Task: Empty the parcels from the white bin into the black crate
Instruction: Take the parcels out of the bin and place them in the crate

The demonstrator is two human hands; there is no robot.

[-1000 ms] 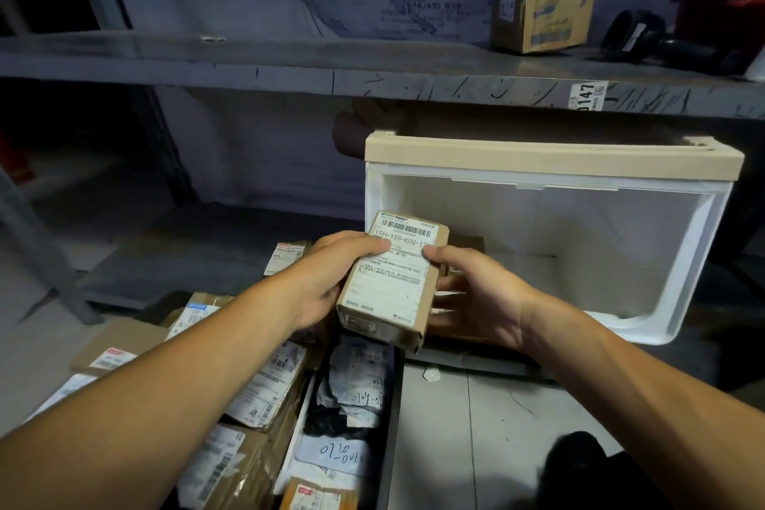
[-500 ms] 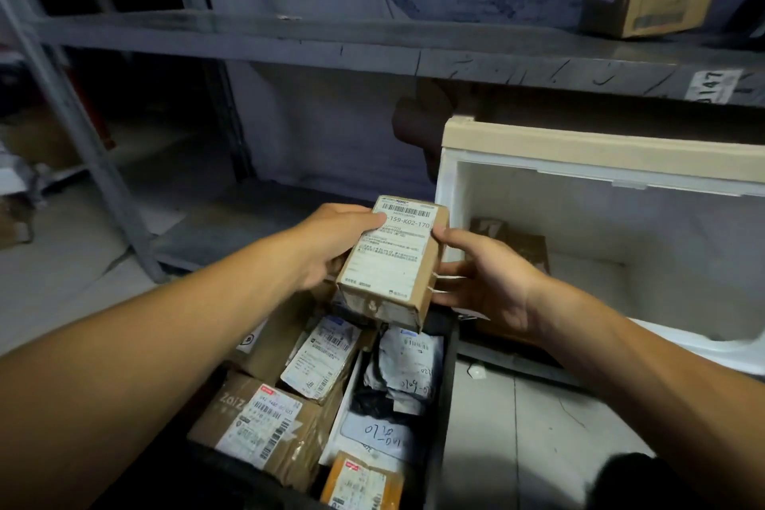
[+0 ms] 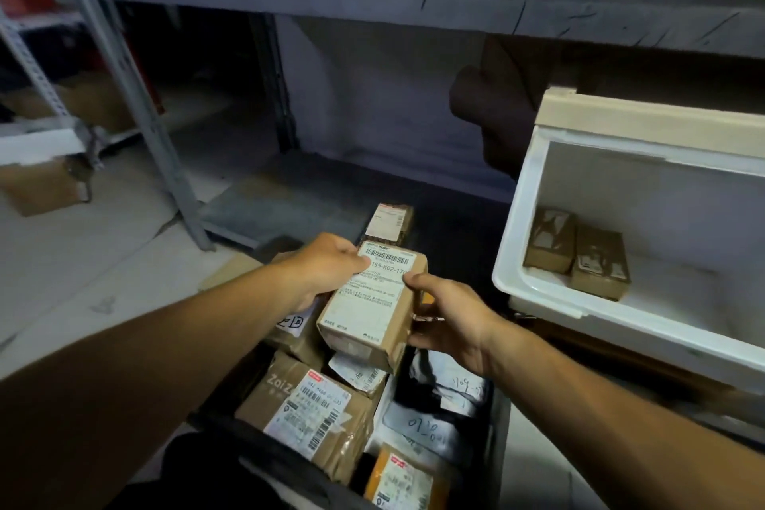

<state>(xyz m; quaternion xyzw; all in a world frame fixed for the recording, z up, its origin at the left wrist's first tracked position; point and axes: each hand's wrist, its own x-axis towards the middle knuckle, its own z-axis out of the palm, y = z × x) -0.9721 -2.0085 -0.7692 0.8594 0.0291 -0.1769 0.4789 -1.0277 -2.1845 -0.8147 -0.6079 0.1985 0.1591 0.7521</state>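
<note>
A brown cardboard parcel (image 3: 372,302) with a white barcode label is held low over the black crate (image 3: 499,431). My left hand (image 3: 327,269) grips its left upper edge, thumb on the label. My right hand (image 3: 447,319) holds its right side, fingers curled under. The crate below is packed with several labelled parcels and dark mail bags. The white bin (image 3: 517,244) with a beige rim stands tilted at the right. Two small brown parcels (image 3: 577,250) lie inside it.
A grey metal shelf board (image 3: 372,0) runs across the top, with an upright post (image 3: 136,95) at the left. A low shelf board (image 3: 289,203) lies behind the crate. Another parcel (image 3: 389,222) stands at the crate's far end. Pale floor spreads at the left.
Both hands have lowered the parcel down onto the pile in the crate. The view has swung left, so the white bin now sits further right and its two parcels show.
</note>
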